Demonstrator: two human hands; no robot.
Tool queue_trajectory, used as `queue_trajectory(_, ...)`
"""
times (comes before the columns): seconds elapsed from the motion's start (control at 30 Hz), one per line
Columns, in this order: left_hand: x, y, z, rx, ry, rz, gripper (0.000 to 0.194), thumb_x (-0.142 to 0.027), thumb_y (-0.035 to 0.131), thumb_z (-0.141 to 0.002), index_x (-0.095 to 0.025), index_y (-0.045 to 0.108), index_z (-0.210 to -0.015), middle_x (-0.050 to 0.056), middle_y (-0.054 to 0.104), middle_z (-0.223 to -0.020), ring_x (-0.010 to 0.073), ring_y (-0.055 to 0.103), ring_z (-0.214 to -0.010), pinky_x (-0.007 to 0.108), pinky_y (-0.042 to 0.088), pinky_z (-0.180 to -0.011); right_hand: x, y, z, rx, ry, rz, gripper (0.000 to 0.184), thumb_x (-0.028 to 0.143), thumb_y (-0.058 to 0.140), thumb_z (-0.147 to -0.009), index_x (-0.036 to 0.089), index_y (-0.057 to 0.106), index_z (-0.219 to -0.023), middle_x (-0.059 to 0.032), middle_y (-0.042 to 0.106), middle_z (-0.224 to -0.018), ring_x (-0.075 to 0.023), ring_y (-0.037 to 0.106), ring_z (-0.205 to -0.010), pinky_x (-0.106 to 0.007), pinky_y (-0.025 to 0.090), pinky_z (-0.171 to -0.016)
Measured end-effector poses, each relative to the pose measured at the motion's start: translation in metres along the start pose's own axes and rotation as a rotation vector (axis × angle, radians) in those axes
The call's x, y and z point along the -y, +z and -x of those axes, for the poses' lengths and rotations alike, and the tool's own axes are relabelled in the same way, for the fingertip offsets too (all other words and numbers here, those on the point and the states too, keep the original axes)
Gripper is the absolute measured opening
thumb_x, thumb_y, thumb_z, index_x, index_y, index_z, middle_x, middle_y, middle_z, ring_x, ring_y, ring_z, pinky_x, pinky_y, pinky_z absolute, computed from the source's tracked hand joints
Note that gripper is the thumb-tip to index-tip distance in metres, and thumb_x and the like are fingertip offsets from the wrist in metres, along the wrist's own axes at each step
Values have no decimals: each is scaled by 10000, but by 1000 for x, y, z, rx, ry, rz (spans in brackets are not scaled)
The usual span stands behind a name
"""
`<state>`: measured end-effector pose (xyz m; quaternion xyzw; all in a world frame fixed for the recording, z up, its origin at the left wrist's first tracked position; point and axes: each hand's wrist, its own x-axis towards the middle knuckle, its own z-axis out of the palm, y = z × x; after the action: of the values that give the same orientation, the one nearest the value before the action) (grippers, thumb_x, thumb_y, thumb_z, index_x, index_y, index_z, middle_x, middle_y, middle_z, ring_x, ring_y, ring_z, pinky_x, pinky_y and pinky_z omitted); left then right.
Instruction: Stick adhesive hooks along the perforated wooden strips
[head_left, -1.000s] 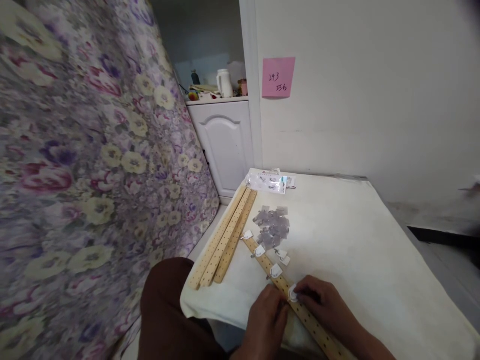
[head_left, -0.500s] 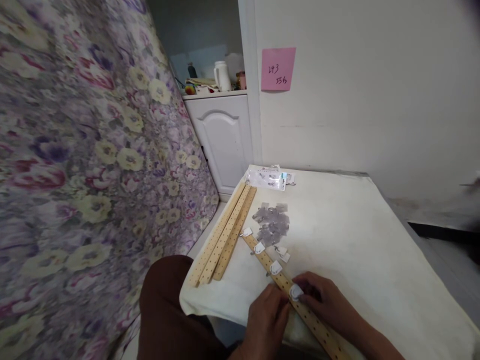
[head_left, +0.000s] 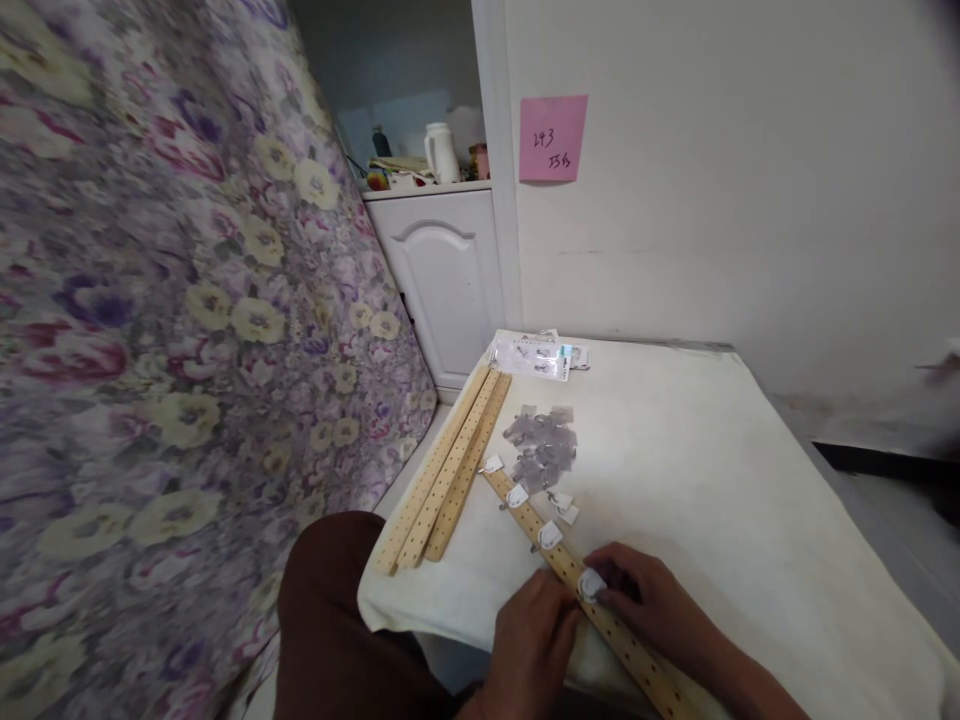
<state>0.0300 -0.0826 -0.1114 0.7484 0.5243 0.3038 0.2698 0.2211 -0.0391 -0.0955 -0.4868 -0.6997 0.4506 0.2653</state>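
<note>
A long wooden strip with rows of holes lies slanted across the near part of the table. Several white tags with small metal fittings sit along it, one of them a white tag at its middle. My right hand pinches another white tag over the strip from the right side. My left hand is closed at the strip's left edge, opposite that tag; its fingertips hide what they grip. A loose white tag rests just right of the strip.
Several more perforated wooden strips lie side by side along the table's left edge. Beyond the slanted strip is a pile of grey translucent packets. Clear packaging lies at the table's far left corner. A floral curtain hangs at left.
Both hands stay at the same tag on the strip with barely any movement. The whole view has shifted very slightly.
</note>
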Motion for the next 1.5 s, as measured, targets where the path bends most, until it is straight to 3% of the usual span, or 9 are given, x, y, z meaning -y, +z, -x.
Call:
queue_trajectory(0.77,-3,-2,-2,9,19,-36,127,-191,500,-876,-231,620,-881,27,646,-897,165,598,-852,244,461,-731,3,1,1,9,20,4,216,151,543,-739,201,629,-930,17,613,-699,-152,535,-643,-271,409,-607)
queue_trajectory(1.1,0,1,0,-1,34,-38,124,-205,492,-891,-236,611,-908,9,630,-891,143,581,-831,237,460,-734,0,6,-3,-33,19,37,107,262,539,-810,197,603,-867,-2,657,-732,-169,578,-680,-278,425,-640)
queue_trajectory(1.5,-1,0,-1,2,64,-52,129,-199,475,-893,-224,602,-899,19,630,-890,149,584,-835,236,457,-718,2,9,-6,-63,76,35,78,266,572,-774,201,606,-802,14,640,-680,-159,570,-650,-264,414,-617)
